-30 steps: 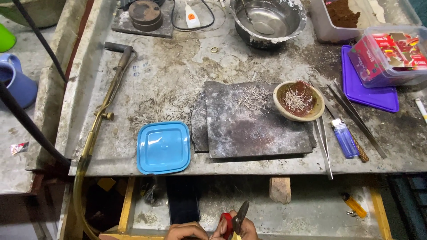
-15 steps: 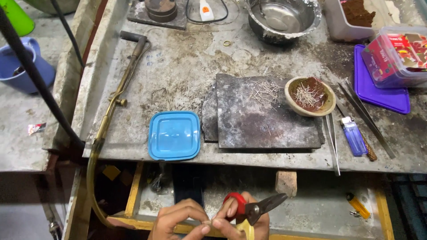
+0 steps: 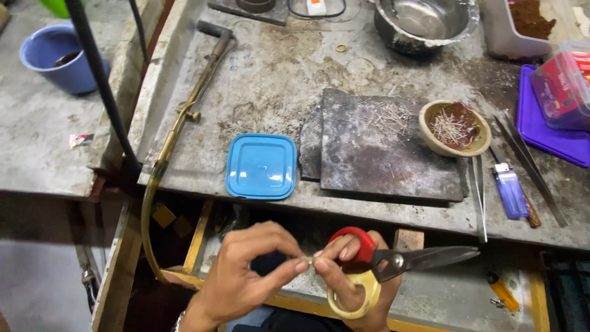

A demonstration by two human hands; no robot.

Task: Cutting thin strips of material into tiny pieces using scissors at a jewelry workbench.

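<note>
The piece pinched between the fingertips of the left hand (image 3: 236, 276) and right hand (image 3: 353, 283) was too small to identify. The red-lidded box (image 3: 562, 86) and steel bowl (image 3: 424, 21) were cut off by the frame's edges.

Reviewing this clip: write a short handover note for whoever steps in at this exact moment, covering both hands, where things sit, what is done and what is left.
Left hand: pinching a tiny pale piece at its fingertips, against the right hand.
Right hand: holding the scissors by their red and yellow handles, blades shut and pointing right, fingertips meeting the same small piece.
On the bench: dark slab with thin wire bits scattered on it, small bowl holding more bits, blue lid, tweezers, blue lighter, brass torch at left.
Done: many bits already lie cut.
Left: the piece in hand is not yet set down; what it is, too small to tell.
</note>
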